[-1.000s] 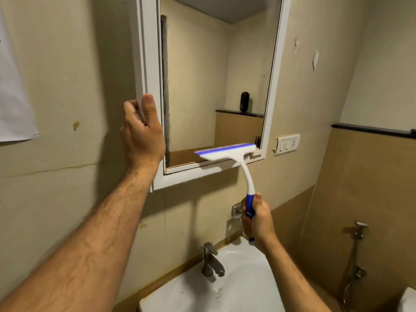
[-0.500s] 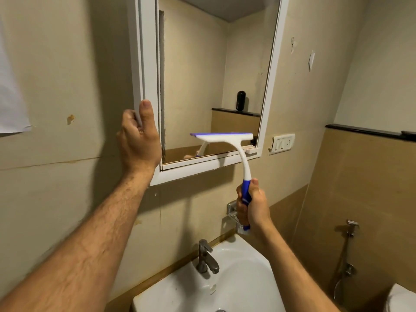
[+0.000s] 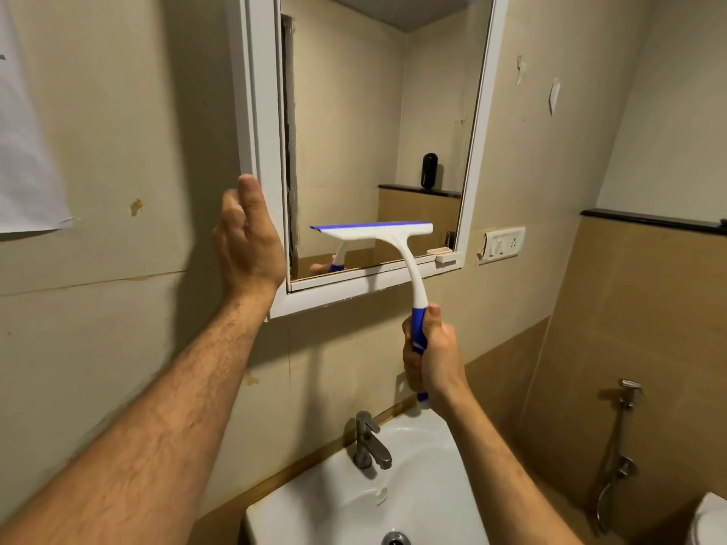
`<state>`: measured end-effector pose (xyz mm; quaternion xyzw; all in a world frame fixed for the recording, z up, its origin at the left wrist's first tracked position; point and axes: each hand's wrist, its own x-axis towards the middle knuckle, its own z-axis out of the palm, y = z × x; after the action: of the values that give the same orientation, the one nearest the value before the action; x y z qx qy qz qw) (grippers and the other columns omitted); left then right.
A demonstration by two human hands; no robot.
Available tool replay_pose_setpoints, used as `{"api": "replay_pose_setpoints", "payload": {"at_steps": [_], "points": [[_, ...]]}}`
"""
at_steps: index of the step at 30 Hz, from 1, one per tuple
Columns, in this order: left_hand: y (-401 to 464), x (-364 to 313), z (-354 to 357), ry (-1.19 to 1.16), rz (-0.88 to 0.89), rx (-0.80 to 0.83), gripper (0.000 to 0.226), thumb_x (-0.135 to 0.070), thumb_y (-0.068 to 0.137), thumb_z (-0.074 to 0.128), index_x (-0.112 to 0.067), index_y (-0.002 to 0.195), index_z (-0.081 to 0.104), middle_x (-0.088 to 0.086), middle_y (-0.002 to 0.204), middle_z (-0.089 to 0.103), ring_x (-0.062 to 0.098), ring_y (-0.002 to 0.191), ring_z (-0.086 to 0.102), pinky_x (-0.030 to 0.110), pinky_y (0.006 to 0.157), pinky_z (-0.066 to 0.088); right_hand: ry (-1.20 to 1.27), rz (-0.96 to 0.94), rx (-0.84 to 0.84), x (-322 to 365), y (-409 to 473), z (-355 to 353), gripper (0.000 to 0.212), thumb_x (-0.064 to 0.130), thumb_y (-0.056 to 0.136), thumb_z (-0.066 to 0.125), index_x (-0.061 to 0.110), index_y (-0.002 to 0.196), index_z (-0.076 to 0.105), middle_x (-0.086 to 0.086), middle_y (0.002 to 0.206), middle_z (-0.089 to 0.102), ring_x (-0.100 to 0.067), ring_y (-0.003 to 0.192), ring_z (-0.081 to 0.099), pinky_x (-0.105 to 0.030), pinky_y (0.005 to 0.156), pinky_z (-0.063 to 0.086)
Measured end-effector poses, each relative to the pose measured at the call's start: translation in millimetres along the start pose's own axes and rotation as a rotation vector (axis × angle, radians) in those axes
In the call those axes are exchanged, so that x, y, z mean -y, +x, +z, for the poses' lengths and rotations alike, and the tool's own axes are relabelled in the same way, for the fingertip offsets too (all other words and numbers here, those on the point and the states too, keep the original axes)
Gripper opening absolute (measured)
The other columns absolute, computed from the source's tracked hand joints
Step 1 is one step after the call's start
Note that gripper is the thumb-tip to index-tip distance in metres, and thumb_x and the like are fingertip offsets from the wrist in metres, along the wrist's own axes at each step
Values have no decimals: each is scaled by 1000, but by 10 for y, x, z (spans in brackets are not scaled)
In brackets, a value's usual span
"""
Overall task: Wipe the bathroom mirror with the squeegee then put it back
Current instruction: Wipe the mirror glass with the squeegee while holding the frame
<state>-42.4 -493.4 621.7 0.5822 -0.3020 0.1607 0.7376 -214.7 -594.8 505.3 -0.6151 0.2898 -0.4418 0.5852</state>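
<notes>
The white-framed bathroom mirror [image 3: 354,123] hangs on the beige wall above the sink. My right hand [image 3: 432,356] grips the blue handle of a white squeegee [image 3: 377,232]. Its blue-edged blade lies level against the lower part of the glass, and its reflection shows beneath it. My left hand [image 3: 246,241] is at the frame's lower left edge, thumb up along the frame and fingers loosened, mostly hidden behind the palm.
A white sink [image 3: 393,485] with a metal tap [image 3: 368,442] sits below. A switch plate [image 3: 503,243] is right of the mirror. A hand spray hose [image 3: 621,438] and toilet edge [image 3: 710,521] are at the lower right. A paper sheet [image 3: 23,151] hangs at the left.
The squeegee blade has risen from the frame's bottom rail onto the lower glass. My left hand has loosened its grip on the frame's edge.
</notes>
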Motion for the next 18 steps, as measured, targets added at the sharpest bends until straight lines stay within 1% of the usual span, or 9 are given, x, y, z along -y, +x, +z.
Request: {"api": "replay_pose_setpoints", "payload": {"at_steps": [2, 4, 5, 8, 12, 14, 15, 16, 18], "points": [[-22, -33, -12, -32, -14, 3, 54, -40, 102, 19, -3, 126, 50, 18, 126, 57, 12, 105, 38, 26, 90, 31, 16, 15, 8, -110, -76, 21, 55, 56, 95, 24, 13, 75, 50, 1, 51, 38, -10, 40, 31, -22, 43, 30], [-21, -36, -13, -37, -35, 8, 55, -43, 102, 18, -6, 131, 47, 14, 133, 54, 13, 113, 42, 21, 91, 32, 10, 38, 1, -212, -170, 26, 53, 53, 97, 24, 12, 74, 50, 0, 51, 38, -10, 39, 31, -23, 43, 30], [-19, -36, -8, -32, -48, 10, 55, -44, 102, 18, -7, 131, 47, 13, 132, 54, 16, 116, 42, 22, 92, 32, -5, 43, -2, -262, -216, 19, 53, 51, 98, 24, 12, 74, 50, -1, 52, 38, -10, 39, 31, -23, 43, 30], [-40, -61, -16, -24, -47, 4, 55, -42, 102, 19, -2, 126, 48, 20, 127, 56, 16, 105, 40, 30, 92, 31, -40, 47, -12, -311, -319, 22, 49, 47, 99, 26, 12, 76, 51, -4, 55, 39, -10, 39, 33, -23, 44, 31], [-56, -81, -31, -56, -33, 15, 54, -38, 103, 19, 3, 125, 48, 22, 123, 58, 14, 105, 33, 30, 90, 28, -51, -20, 8, -68, -243, 170, 52, 53, 96, 25, 9, 84, 49, -1, 55, 40, -6, 37, 34, -20, 41, 32], [-50, -65, -30, -77, -16, 18, 53, -35, 103, 19, 5, 126, 47, 5, 101, 66, 15, 104, 34, 30, 90, 28, -26, -40, 4, 12, -195, 262, 56, 57, 94, 25, 7, 88, 48, 0, 54, 40, -5, 36, 33, -19, 40, 31], [-47, -63, -27, -73, -10, 23, 53, -34, 103, 19, 6, 125, 47, -8, 88, 62, 14, 103, 36, 30, 89, 29, -25, -49, -4, 13, -193, 291, 57, 58, 93, 24, 7, 89, 49, 0, 54, 40, -5, 36, 34, -19, 40, 32], [-46, -69, -32, -59, -8, 29, 52, -33, 104, 19, 5, 123, 49, -14, 81, 56, 13, 99, 40, 31, 89, 29, -37, -53, -15, -14, -206, 313, 58, 58, 93, 24, 7, 89, 49, 0, 55, 40, -5, 36, 35, -19, 40, 32], [-36, -72, -30, -48, -22, 37, 47, -34, 103, 20, -6, 112, 56, -21, 76, 49, 8, 89, 48, 31, 88, 30, -74, -47, -50, -133, -257, 327, 56, 58, 93, 24, 8, 88, 50, -2, 57, 43, -7, 39, 37, -21, 42, 35]]}}
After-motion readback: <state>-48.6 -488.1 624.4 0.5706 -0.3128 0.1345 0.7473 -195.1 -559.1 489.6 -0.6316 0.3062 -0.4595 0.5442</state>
